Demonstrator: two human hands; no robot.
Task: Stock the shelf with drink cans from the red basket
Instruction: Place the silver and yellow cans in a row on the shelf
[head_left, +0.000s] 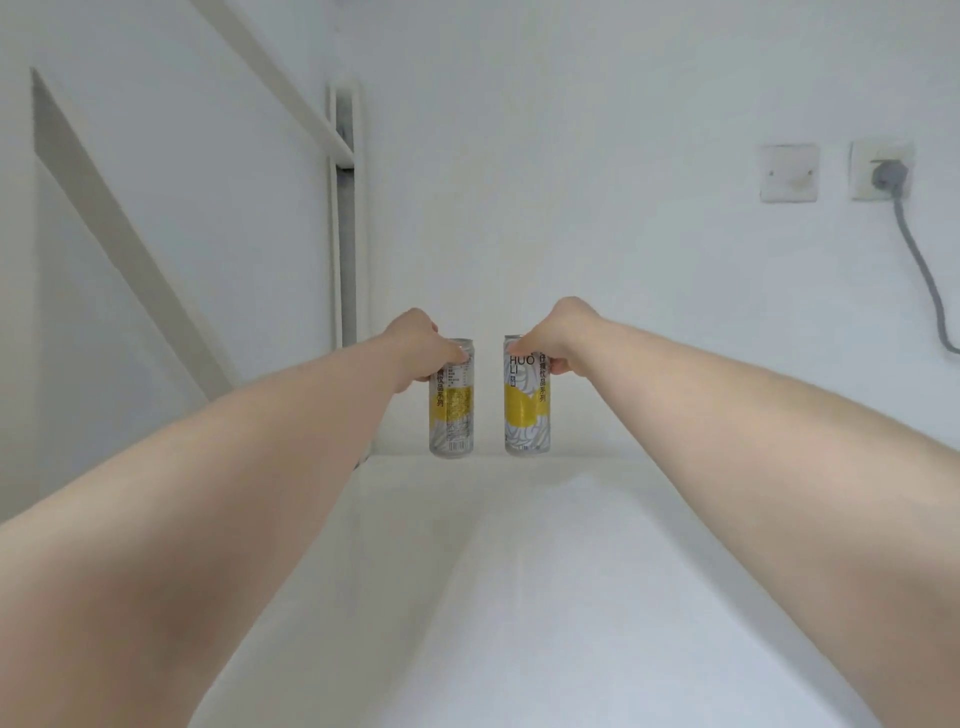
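Both arms reach straight out over the white shelf (519, 571). The bare forearms run from the lower corners of the view toward its middle, and the two hands are side by side, a little apart and not touching each other.

The left hand (423, 345) is closed round the upper part of the left can (452, 415). Its thumb lies across the front near the rim, and the other fingers wrap behind the can, where they are hidden. The right hand (563, 332) grips the right can (523, 415) from the opposite side, with fingers curled onto the top edge and upper side and the wrist bent slightly down.

Both cans are slim and silver-grey, with a yellow band round the middle and printed lettering. They are upright and close beside each other, with a narrow gap between them. Their bases are at the far edge of the shelf, close to the white wall. Whether they rest on the shelf or are held just over it cannot be told.

Left of the cans a white upright post (343, 234) rises behind the shelf, and a slanted bar (291, 88) meets it higher up. On the wall to the right are a plain plate (788, 172) and a socket (865, 156) with a grey plug (889, 174). The plug's cable (924, 270) hangs down toward the right edge
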